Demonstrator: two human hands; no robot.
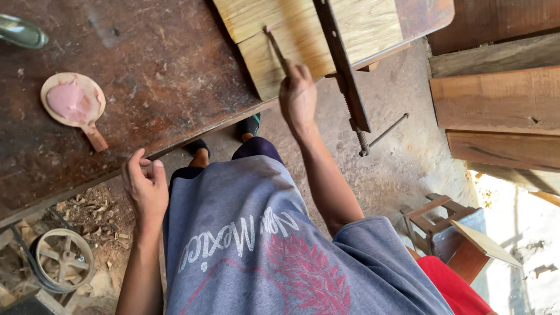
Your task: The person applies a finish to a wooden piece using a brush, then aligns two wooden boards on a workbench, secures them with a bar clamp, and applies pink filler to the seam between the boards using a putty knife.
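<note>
Grey shirt cloth (255, 261) fills the lower middle of the view, nearest the camera. Above it, the fingers (294, 76) of the right hand (298, 98) are closed around the lower end of a thin stick (276, 46), which is laid aslant on a pale wooden board (288, 15) with its tip pressed to the surface. The stick is judged light, stiff and easily snapped; it is best gripped near its lower end, as shown. The board lies on the dark worktop (150, 67) and is crossed by a dark metal clamp bar (339, 58), whose screw handle (386, 131) hangs past the worktop edge. The board is judged heavy and rigid.

The left hand (144, 189) is held just off the worktop edge, fingers loosely curled and grasping nothing. A round wooden dish (92, 130) holding pink paste is set well to the left on the worktop. Stacked planks (518, 103) are seen at the right, and a pulley wheel (65, 259) on the floor below.
</note>
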